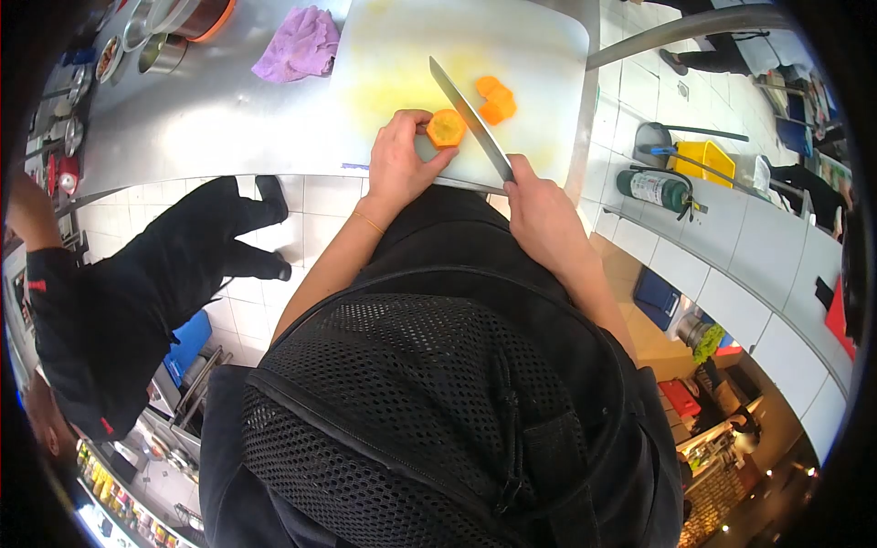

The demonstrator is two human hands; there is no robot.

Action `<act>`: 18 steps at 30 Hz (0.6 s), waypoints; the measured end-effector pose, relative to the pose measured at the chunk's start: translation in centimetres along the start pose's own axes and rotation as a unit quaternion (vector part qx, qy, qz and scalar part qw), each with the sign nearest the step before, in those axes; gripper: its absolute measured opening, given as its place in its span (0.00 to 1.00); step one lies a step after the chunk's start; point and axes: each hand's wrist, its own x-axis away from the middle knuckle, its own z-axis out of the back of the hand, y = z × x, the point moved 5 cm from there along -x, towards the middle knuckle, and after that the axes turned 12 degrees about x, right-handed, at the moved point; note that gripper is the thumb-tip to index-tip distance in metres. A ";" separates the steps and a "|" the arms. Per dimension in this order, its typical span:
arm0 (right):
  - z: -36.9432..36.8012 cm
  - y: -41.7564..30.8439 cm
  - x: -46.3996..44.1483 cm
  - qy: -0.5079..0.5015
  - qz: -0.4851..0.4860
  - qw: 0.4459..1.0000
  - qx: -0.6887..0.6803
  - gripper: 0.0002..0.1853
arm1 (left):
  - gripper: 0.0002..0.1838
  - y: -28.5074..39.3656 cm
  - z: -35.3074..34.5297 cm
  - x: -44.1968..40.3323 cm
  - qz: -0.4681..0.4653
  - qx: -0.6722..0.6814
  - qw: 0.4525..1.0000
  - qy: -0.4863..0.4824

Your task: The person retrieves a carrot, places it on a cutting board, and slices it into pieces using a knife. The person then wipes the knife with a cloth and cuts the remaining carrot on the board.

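On the white cutting board [384,55], my left hand [402,160] holds an orange carrot piece [446,129] between thumb and fingers, its cut face up. The handle of a long knife [470,119] is gripped in my right hand [545,212]. The blade points up and left, just to the right of the held piece. Several flat orange slices [496,100] lie beyond the blade, some overlapping. Yellow stains mark the board around them.
A purple cloth [298,46] and a metal cup [163,54] rest on the steel counter [201,119]. A person in black [137,283] stands at left. To the right are a fire extinguisher [653,189] and a yellow bucket [705,163].
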 end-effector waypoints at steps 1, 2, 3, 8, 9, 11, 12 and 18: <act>0.0 -0.1 0.0 0.001 0.003 1.000 0.004 0.10 | 0.28 0.0 0.0 0.0 0.000 0.000 1.000 0.000; 0.0 0.0 0.0 0.001 0.003 1.000 0.004 0.10 | 0.29 0.0 0.0 0.0 0.001 0.000 1.000 0.001; -0.2 0.1 0.0 -0.010 -0.008 1.000 -0.002 0.11 | 0.29 0.0 0.0 0.0 0.002 0.000 1.000 0.002; -0.1 0.1 0.1 -0.001 0.002 1.000 -0.001 0.11 | 0.28 0.4 0.0 0.0 -0.002 -0.003 1.000 0.003; -0.2 0.1 0.2 -0.001 0.003 1.000 -0.001 0.11 | 0.27 0.5 0.0 -0.1 -0.001 -0.005 1.000 0.002; -0.3 0.3 0.3 -0.001 0.005 1.000 -0.002 0.11 | 0.27 0.6 0.0 -0.1 0.000 -0.008 1.000 0.004; -0.4 0.6 0.3 -0.005 0.001 1.000 0.001 0.11 | 0.27 0.6 0.0 0.0 0.000 -0.011 1.000 0.005; -0.7 1.4 0.3 -0.001 0.004 1.000 0.000 0.12 | 0.28 0.5 0.0 -0.1 0.008 -0.018 1.000 -0.001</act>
